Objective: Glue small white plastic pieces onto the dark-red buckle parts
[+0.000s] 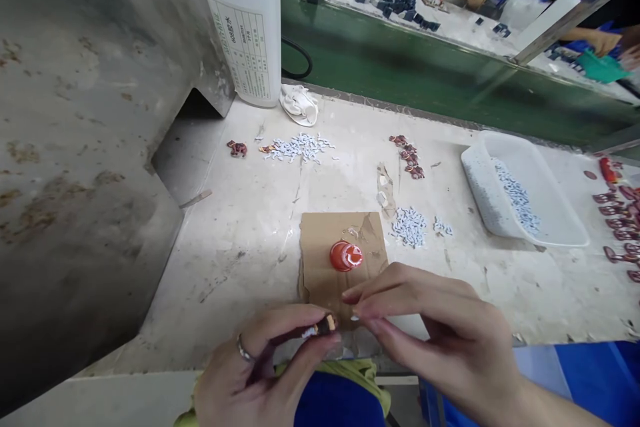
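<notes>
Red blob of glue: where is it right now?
Head view, lower centre: the red blob sits on the cardboard scrap, just beyond the fingertips of both hands, left of the small white parts pile.

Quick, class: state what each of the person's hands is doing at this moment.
Left hand: closed, pinching a small dark piece between thumb and fingers.
Right hand: fingertips pinched together at that piece; what they hold cannot be told.

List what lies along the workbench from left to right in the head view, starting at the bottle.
White bottle → crumpled white cloth → cardboard piece with a red blob → small pile of white bits → white tray → dark red parts.
</notes>
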`<state>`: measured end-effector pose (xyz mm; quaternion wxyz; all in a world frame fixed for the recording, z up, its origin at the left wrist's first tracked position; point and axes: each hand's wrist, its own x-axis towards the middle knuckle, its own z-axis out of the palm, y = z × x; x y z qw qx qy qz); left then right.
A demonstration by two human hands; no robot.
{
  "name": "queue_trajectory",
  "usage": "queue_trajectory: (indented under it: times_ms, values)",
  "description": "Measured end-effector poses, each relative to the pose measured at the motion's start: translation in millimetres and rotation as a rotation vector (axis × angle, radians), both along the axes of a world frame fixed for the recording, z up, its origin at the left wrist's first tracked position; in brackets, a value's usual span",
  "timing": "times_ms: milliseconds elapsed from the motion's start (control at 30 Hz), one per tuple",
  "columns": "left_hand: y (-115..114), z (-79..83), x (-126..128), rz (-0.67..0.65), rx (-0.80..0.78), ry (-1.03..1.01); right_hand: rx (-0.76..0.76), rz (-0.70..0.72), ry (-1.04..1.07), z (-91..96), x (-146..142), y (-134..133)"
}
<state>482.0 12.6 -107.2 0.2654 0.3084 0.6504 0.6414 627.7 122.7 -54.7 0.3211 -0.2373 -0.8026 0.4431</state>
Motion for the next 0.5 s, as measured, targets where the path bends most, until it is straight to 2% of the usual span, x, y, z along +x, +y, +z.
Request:
queue_trajectory:
  times_ms: [233,400,500]
  values:
    - [1.7,-1.5,-1.4,-0.023,-0.020,-0.038,-0.040,0.047,-0.011,-4.4,-1.6,-3.5]
    - [0.9,-3.6,-1.1,-0.027,0.001,-0.026,-0.010,0.075,-0.044,-5.5,0.3,-2.4]
    - [1.1,-5.3,-0.4,-0.034,0.032,0.030,0.066,0.109,-0.092,-4.3,1.6,-1.4]
